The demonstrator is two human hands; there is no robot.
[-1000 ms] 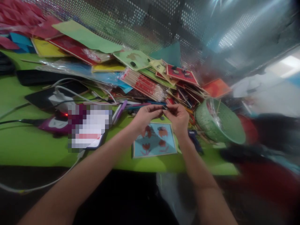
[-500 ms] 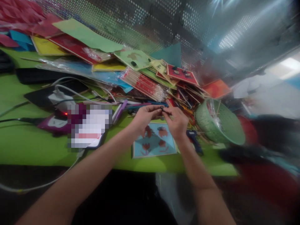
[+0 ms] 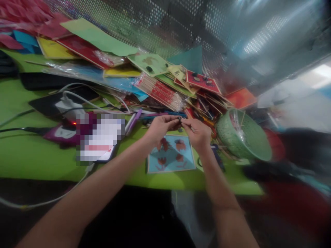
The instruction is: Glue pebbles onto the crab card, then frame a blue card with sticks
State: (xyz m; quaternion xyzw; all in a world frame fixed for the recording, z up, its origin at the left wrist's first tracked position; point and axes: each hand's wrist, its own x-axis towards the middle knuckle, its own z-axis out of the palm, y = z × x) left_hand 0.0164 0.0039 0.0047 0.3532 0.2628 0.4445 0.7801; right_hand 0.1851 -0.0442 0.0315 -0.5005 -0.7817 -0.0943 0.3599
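Observation:
Thumb and fingers of my left hand (image 3: 160,129) pinch a small dark piece (image 3: 179,119), too small to name for sure. My right hand (image 3: 198,134) is closed, its fingertips meeting the same piece from the right. Both hands hover above the far edge of a light blue card (image 3: 172,165), which has orange-brown flower shapes on it and lies on the green table (image 3: 134,175). A dark blue glue gun (image 3: 217,156) lies just right of the card, partly behind my right forearm.
A green basket (image 3: 243,137) stands tilted at the right. Left are a lit phone (image 3: 102,137), a purple power strip (image 3: 62,134) with cables, and a purple pen (image 3: 134,121). Behind the hands lie bundled sticks (image 3: 159,91), a red card (image 3: 201,82) and piled coloured sheets.
My right hand has shifted slightly right and its fingers have turned a little on the dark piece. My left hand stays nearly in place. The whole view has moved slightly.

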